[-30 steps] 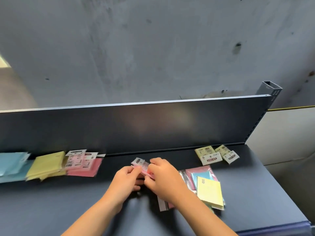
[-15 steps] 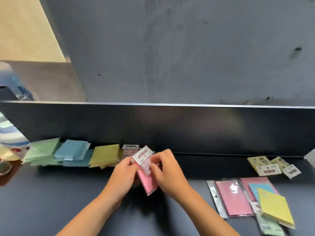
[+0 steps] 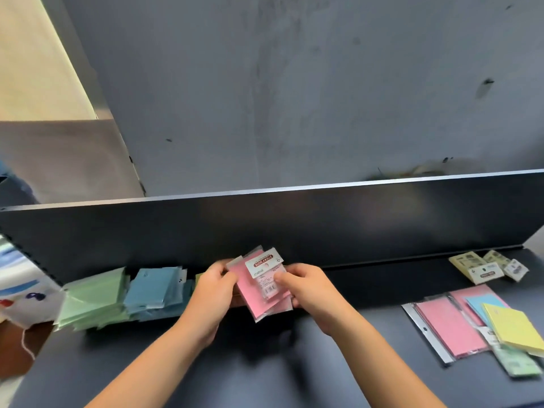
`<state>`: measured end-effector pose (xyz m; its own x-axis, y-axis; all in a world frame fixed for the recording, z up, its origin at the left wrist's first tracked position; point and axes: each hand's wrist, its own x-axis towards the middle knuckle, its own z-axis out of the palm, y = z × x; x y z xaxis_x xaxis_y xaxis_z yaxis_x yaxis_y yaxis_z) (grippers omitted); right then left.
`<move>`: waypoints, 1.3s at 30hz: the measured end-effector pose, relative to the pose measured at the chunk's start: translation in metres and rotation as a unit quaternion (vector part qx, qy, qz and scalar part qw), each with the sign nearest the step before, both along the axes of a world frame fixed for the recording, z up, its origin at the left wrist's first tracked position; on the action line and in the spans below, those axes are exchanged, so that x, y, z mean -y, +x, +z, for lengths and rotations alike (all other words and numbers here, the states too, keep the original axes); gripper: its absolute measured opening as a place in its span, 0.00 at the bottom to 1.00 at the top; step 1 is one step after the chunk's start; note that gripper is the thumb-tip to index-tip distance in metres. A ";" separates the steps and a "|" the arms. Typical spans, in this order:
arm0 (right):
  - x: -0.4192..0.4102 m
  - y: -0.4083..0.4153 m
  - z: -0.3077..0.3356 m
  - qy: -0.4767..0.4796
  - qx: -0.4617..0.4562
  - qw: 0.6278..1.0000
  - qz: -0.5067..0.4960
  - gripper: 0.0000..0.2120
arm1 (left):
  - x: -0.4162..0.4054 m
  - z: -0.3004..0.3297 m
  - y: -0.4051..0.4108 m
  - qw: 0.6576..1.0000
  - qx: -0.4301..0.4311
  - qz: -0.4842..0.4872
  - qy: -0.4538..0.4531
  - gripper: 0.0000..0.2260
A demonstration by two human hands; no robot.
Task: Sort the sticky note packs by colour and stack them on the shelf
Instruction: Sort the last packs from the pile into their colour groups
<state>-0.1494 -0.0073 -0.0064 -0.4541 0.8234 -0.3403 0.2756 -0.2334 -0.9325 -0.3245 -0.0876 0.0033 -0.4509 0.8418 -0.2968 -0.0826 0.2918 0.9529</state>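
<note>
Spanning the whole view, one dark shelf [image 3: 294, 363] with a tall back panel [image 3: 294, 225] carries everything. Against the panel at the left lie two sorted stacks: a green stack [image 3: 94, 298] and, just beside it, a blue stack [image 3: 156, 287]; a sliver of yellow shows behind the left hand, too hidden to count. On the right sits a loose heap: one long pink pack [image 3: 447, 328] in clear wrap, another pink one under a blue pack [image 3: 482, 304], one yellow pad [image 3: 512, 328] on top, and one green pack [image 3: 518, 363] at the near edge. Near the panel at far right lie about three small cream packs [image 3: 485, 267]. Both hands meet at the centre above the shelf, holding a few pink packs [image 3: 262, 290] fanned together, at least two, labels up. The left hand [image 3: 212, 293] curls round their left edge; the right hand [image 3: 312, 290] pinches the right edge, thumb on the label.
</note>
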 end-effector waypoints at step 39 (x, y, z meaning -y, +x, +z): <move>-0.039 -0.009 -0.029 0.128 0.115 0.981 -0.095 0.09 | -0.037 -0.017 -0.013 0.997 -0.024 0.076 -0.024 0.09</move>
